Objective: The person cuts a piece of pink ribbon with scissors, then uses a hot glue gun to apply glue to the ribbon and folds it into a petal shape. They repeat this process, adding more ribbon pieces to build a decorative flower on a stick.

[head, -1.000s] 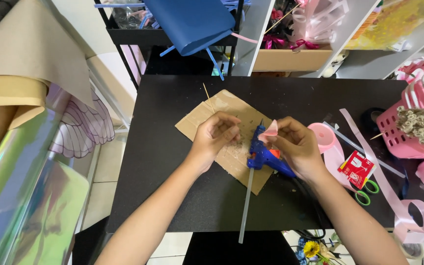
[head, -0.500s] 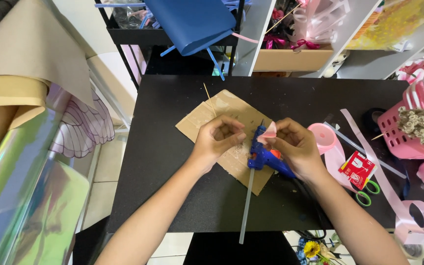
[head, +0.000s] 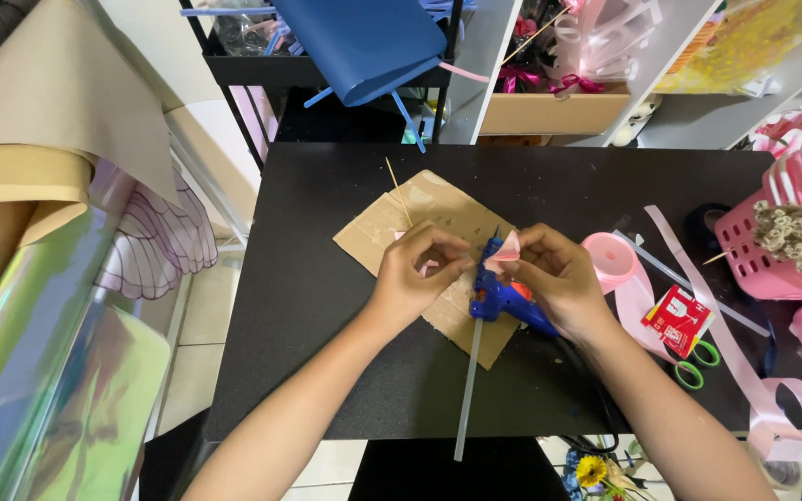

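A small pink ribbon piece [head: 505, 251] is pinched by the right hand [head: 559, 278] just above a blue glue gun [head: 497, 295]. The left hand [head: 417, 276], fingers curled together, is held beside it over brown cardboard [head: 382, 232] on the black worktop [head: 327, 325]. A pink ribbon roll [head: 613, 260] lies right of the right hand.

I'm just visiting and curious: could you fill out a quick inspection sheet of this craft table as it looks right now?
Surface: black table, a cardboard sheet lying on it.
Job's things: small pink ribbon piece pinched at the fingertips; blue glue gun on the cardboard, glue stick jutting from its back.
Clutter: pink ribbon roll, loose ribbon strip, green-handled scissors, pink basket, wooden skewer.
Hands: left hand and right hand meet over the cardboard.
Cables: dark cord runs off the front edge.
Surroundings: paper rolls left, shelves behind.
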